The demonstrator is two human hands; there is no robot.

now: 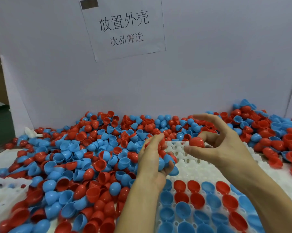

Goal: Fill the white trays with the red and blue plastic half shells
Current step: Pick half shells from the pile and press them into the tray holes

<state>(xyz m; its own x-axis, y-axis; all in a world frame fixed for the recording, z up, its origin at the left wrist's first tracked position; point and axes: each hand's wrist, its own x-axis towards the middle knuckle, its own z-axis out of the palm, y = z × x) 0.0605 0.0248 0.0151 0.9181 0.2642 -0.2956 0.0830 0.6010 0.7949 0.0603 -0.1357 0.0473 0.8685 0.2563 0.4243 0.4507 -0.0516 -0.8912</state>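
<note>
Red half shell (pixel 197 142) pinched in the right hand (pixel 220 145), dome toward the camera, thumb and fingertips on it with the other fingers fanned out. Hovering over the empty far rows of the white tray (pixel 197 167), probably so it can drop straight into a free pocket, open side up like the rest. Near rows (pixel 200 200) already filled with red and blue shells, cups up, so roughly half done on this tray by the look of it.

Left hand (pixel 152 158) curled round a mixed handful of shells (pixel 165 160), parked right at the tray's left edge. Makes sense as a feeder stash, saving trips to the pile.

Loose pile (pixel 84 155) heaped left and far behind, more red ones on the right. Another white tray (pixel 5 194) at near left, mostly unfilled. Paper sign (pixel 123 27) on the back wall, white rag (pixel 31 132) at far left.
</note>
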